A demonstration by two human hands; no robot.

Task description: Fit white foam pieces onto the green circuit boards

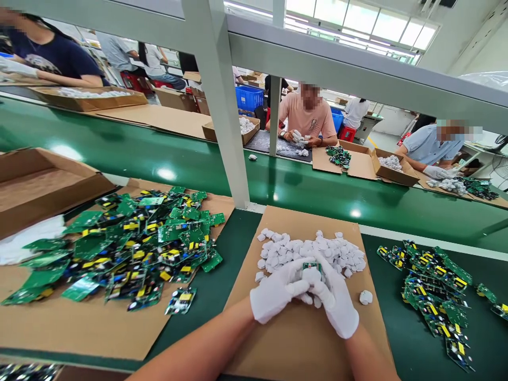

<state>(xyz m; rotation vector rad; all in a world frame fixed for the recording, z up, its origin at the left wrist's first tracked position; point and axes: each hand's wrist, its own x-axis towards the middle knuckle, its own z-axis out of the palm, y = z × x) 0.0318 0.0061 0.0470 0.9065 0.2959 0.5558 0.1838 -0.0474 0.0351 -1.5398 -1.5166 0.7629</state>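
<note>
White gloves cover both my hands, which meet over a brown cardboard sheet (270,349). Between them is a small green circuit board (311,266) with a white piece (311,275) against it. My left hand (278,288) has its fingers closed on the board's left side. From the other side my right hand (333,296) grips the same board. The fingers partly hide the board and the white piece. Just beyond my hands lies a pile of small white pieces (286,246). One loose white piece (365,297) rests to the right of my right hand.
Left of me a large heap of circuit boards (130,238) covers another cardboard sheet, beside an open cardboard box (47,180). More boards (432,286) lie at right on the green table. A metal post (226,106) stands ahead. Across the green belt (190,169) co-workers sit with boxes.
</note>
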